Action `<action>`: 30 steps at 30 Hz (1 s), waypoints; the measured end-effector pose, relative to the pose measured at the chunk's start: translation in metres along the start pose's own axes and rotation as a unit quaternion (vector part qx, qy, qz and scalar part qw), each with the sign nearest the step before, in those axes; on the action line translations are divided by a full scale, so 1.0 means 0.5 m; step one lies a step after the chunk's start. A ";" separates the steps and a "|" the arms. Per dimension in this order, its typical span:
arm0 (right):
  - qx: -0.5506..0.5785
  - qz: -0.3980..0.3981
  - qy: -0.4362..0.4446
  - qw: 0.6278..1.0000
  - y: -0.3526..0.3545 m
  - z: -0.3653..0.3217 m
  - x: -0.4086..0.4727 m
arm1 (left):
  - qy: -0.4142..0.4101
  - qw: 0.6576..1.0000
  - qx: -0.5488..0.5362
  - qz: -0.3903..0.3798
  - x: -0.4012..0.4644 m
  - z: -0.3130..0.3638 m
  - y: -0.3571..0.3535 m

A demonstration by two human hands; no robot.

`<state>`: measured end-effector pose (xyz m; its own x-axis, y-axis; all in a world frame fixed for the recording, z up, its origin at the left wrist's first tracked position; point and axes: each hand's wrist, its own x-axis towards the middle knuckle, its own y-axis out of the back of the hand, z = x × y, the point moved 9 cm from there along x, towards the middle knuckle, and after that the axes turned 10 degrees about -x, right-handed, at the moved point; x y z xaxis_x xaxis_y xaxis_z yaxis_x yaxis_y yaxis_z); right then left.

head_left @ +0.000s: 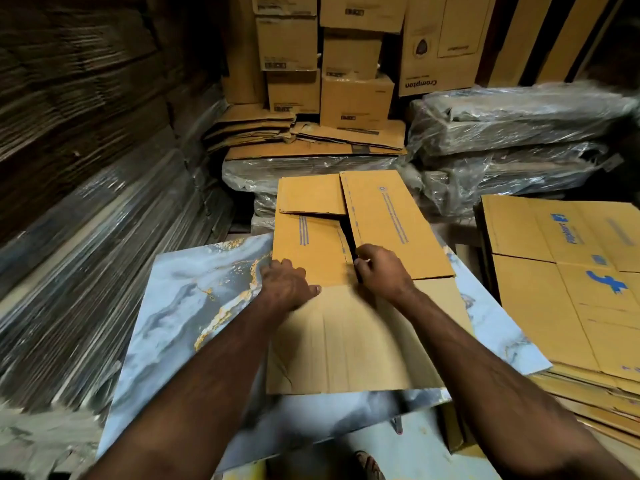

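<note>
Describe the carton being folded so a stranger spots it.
Find the marbled board in the middle. The carton lies on it, held by the left hand and right hand. Unlike the flat stack at right, its blue-striped flaps are partly folded.

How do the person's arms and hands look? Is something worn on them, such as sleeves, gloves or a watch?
The left forearm and the right forearm are bare as far as the picture's lower edge; no sleeve shows. The left hand and the right hand wear no gloves. No watch, bracelet or ring is visible on either wrist or hand.
</note>
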<state>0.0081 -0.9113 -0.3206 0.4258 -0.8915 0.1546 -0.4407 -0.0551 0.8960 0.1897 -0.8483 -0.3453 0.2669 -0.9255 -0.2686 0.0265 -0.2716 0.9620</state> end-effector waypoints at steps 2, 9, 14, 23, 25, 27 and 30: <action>0.037 -0.046 0.021 0.998 -0.028 -0.037 0.029 | 0.020 1.000 -0.006 0.016 0.018 0.006 0.012; 0.116 -0.187 -0.048 0.974 -0.141 -0.076 0.091 | 0.032 0.980 -0.193 -0.049 0.090 -0.027 -0.046; -0.032 -0.132 -0.106 0.985 -0.170 -0.069 0.111 | 0.048 0.976 -0.173 -0.120 0.111 -0.037 -0.060; -0.264 0.114 -0.084 0.954 0.104 0.049 0.211 | 0.111 0.972 -0.188 0.087 0.187 -0.034 0.010; -0.302 0.070 -0.126 0.942 0.112 0.148 0.215 | 0.107 0.969 -0.174 0.135 0.193 -0.030 0.021; -0.356 -0.008 -0.123 0.926 0.078 0.221 0.211 | 0.131 0.965 -0.175 0.142 0.204 -0.029 0.018; -0.375 -0.057 -0.085 0.921 0.028 0.272 0.196 | 0.172 0.961 -0.185 0.115 0.226 -0.024 0.017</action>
<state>-0.0639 -1.0608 -0.3498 0.2766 -0.9604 0.0323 0.2962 0.1172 0.9479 0.2319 -0.9519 -0.3667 0.6073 -0.7909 -0.0757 0.2528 0.1021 0.9621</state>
